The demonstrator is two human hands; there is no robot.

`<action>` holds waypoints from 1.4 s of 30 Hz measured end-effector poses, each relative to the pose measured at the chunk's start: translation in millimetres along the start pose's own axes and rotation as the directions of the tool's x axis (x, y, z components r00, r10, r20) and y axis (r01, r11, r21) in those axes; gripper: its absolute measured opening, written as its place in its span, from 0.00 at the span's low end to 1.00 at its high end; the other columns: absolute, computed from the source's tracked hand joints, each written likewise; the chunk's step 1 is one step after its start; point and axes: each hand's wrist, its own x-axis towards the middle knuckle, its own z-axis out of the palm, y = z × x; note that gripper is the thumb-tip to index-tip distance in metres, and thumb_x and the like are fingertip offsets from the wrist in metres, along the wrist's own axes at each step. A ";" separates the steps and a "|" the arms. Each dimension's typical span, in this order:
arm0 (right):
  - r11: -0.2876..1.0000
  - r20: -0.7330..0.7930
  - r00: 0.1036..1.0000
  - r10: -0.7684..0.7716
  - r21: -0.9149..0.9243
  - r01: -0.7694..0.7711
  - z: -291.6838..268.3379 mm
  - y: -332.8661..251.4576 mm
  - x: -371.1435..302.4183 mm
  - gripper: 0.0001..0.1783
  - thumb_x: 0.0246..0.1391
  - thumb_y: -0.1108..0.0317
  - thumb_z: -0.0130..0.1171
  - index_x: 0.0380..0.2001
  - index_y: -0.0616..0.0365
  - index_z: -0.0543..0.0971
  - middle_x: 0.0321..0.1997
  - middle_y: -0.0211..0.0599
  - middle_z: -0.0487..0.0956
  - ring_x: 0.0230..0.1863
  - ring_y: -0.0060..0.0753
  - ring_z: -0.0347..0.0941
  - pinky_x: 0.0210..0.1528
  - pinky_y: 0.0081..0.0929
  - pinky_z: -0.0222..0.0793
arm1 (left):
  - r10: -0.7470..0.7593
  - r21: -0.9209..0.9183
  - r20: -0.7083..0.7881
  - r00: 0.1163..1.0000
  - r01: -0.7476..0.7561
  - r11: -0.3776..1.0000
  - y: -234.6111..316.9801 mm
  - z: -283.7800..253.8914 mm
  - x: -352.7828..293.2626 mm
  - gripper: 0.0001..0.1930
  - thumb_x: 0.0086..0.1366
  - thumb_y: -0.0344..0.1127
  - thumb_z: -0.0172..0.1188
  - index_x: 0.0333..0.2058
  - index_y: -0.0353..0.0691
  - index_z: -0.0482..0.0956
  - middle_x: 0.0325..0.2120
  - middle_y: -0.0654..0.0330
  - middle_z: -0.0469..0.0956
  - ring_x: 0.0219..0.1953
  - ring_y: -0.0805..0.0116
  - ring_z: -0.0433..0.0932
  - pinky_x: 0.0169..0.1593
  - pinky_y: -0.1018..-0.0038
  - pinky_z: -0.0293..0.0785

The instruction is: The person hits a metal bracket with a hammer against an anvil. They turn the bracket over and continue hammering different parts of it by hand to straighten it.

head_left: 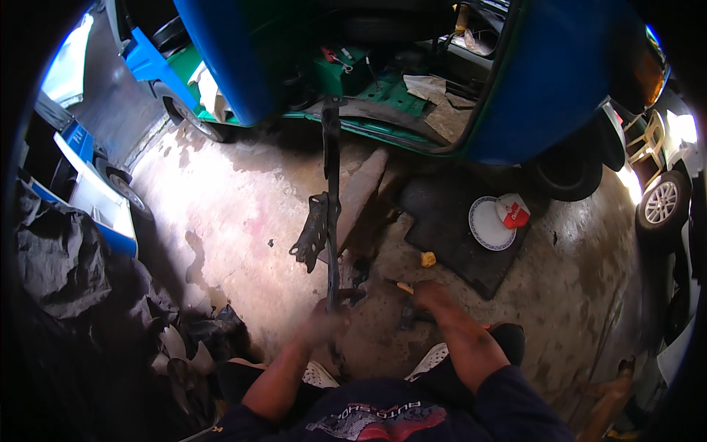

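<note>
A long black metal bar (333, 162) reaches from the vehicle's door sill down toward me, with a perforated black bracket (312, 232) on its left side. At its near end, my left hand (328, 321) is closed around it, somewhat blurred. My right hand (431, 296) grips a slim tool with a yellowish handle (403, 286); its dark tip points left toward the bar, and its exact kind is unclear. Beneath the right hand, a dark tool-like object (407, 318) lies on the floor, partly hidden. A small yellow lump (428, 259) rests just beyond that hand.
Ahead stands a blue and green vehicle (560, 81) with an open doorway. On a black mat (442, 221) at right sit a white plate (492, 225) and a red-and-white packet (514, 212). Dark crumpled sheeting (66, 258) is at left; a wheel (661, 202) at far right.
</note>
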 end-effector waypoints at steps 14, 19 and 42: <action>-0.708 -0.682 0.718 -0.140 0.576 0.409 -167.9 11.3 -101.7 0.31 0.75 0.40 0.50 0.59 0.59 0.77 0.58 0.46 0.83 0.59 0.44 0.80 0.57 0.45 0.78 | -0.291 0.344 0.241 0.926 0.199 0.918 -21.4 32.1 -8.8 0.39 0.62 0.26 0.68 0.72 0.39 0.69 0.24 0.72 0.74 0.27 0.81 0.73 0.31 0.79 0.68; -0.841 -0.662 0.714 -0.229 0.504 0.197 -157.2 22.5 -98.1 0.27 0.72 0.41 0.56 0.45 0.58 0.80 0.37 0.47 0.84 0.38 0.45 0.83 0.46 0.42 0.79 | -0.416 0.315 0.130 0.900 0.361 0.878 -61.7 37.8 -11.6 0.40 0.63 0.21 0.70 0.73 0.42 0.67 0.36 0.66 0.79 0.37 0.74 0.81 0.41 0.75 0.80; -0.754 -0.540 0.831 -0.135 0.600 0.268 -141.2 -17.3 -108.7 0.26 0.73 0.40 0.56 0.33 0.52 0.76 0.24 0.32 0.75 0.25 0.33 0.74 0.29 0.32 0.72 | -0.245 0.506 0.157 0.957 0.135 0.852 -73.6 49.6 6.3 0.12 0.60 0.29 0.78 0.41 0.41 0.84 0.31 0.70 0.79 0.36 0.79 0.77 0.39 0.75 0.73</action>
